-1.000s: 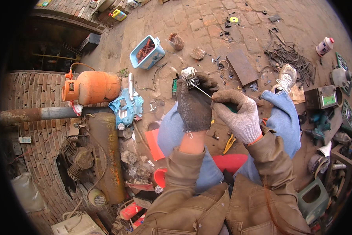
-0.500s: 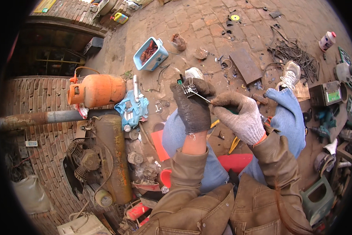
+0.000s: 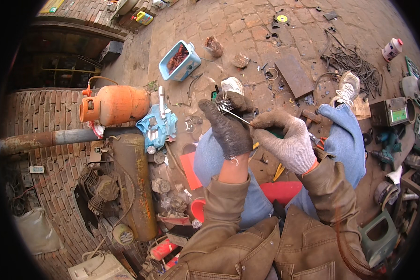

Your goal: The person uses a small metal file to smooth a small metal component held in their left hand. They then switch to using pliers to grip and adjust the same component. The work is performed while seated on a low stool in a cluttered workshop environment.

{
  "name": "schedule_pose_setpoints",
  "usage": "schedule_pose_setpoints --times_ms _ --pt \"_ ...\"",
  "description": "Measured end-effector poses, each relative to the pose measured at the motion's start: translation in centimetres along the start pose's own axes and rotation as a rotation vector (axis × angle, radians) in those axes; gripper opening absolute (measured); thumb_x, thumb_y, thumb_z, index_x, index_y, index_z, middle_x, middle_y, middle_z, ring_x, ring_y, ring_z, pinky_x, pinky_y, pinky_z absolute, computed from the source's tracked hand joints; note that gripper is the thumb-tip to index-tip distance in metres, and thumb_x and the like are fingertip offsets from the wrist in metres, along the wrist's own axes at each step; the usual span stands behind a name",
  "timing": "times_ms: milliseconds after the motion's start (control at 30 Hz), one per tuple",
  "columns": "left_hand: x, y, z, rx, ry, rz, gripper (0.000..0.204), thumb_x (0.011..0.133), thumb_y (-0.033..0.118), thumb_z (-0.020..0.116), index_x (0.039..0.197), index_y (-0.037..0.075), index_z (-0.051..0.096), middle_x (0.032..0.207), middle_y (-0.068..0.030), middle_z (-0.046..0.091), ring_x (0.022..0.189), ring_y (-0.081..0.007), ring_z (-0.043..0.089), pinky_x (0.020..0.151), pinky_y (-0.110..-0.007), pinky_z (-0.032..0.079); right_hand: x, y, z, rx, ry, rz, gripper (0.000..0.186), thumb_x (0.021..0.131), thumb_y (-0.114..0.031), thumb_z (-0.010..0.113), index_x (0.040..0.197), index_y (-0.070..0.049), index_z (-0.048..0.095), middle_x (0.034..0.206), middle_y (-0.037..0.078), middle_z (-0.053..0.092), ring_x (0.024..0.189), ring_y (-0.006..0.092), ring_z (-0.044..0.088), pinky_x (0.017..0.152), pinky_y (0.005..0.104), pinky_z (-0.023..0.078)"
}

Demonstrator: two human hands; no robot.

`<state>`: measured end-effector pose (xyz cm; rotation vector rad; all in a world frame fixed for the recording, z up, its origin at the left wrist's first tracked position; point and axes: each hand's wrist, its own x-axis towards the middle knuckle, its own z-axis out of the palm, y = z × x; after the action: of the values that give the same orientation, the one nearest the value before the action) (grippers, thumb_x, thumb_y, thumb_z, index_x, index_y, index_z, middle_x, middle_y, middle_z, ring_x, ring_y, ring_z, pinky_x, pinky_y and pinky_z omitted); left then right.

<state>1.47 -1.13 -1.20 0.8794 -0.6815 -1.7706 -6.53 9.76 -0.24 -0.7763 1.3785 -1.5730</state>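
Observation:
My left hand (image 3: pixel 229 129), in a dark soiled glove, is closed around a small dark part with shiny metal pins (image 3: pixel 224 106). Its exact kind is too small to make out. In a lighter knit glove, my right hand (image 3: pixel 284 139) pinches a thin straight metal rod (image 3: pixel 240 118). The rod slants up and left, with its far end at the metal part. Any handle is hidden in the right glove. Both hands are close together above my knees. A hammer (image 3: pixel 311 115) lies on the ground beyond my right hand.
A blue bucket (image 3: pixel 191 70) with reddish contents stands ahead, left of a flat metal plate (image 3: pixel 294 77). An orange gas cylinder (image 3: pixel 121 103) and a rusty tank (image 3: pixel 134 186) are at left. Tangled cable (image 3: pixel 354 70) and a battery-like box (image 3: pixel 388 112) are at right.
My left hand has tilted slightly and its thumb stands further out from the part. The right hand has barely shifted and still holds the rod against it.

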Motion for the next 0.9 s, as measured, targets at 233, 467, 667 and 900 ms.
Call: schedule_pose_setpoints --times_ms 233,467,667,900 --pt "-0.9 0.3 1.5 -0.065 0.12 0.009 0.067 0.098 0.069 0.038 0.077 0.008 0.053 0.073 -0.0031 0.049 0.068 -0.0177 0.043 0.065 -0.031 0.039 -0.2 0.2 0.6 0.044 0.005 0.033 0.022 0.085 -0.009 0.071 0.105 0.001 0.072 0.093 0.008 0.073 0.088 0.0087 0.064 0.081 0.0275 0.053" --pt "-0.6 0.3 0.2 -0.052 -0.041 -0.011 0.063 0.099 0.067 0.041 0.082 0.009 0.058 0.074 -0.0031 0.056 0.072 -0.0177 0.051 0.072 -0.03 0.046 -0.4 0.7 1.2 0.065 0.056 0.036 0.021 0.086 -0.008 0.07 0.104 0.002 0.072 0.094 0.008 0.073 0.088 0.0089 0.063 0.082 0.0275 0.053" --pt "-0.1 -1.1 0.2 0.015 0.176 0.011 0.057 0.1 0.062 0.046 0.077 0.011 0.055 0.072 -0.0003 0.053 0.066 -0.0144 0.046 0.063 -0.027 0.04 -0.4 1.1 1.6 0.139 0.074 0.092 0.021 0.087 -0.008 0.068 0.105 0.002 0.07 0.093 0.007 0.072 0.086 0.0088 0.063 0.079 0.027 0.053" --pt "0.7 -1.8 -0.7 0.043 0.115 0.04 0.057 0.098 0.065 0.046 0.079 0.013 0.055 0.07 0.0023 0.051 0.061 -0.0121 0.044 0.058 -0.027 0.037 -0.5 1.6 2.5 -0.181 0.195 -0.202 0.018 0.09 -0.007 0.066 0.106 0.0 0.07 0.085 0.009 0.07 0.07 0.009 0.063 0.062 0.0263 0.051"
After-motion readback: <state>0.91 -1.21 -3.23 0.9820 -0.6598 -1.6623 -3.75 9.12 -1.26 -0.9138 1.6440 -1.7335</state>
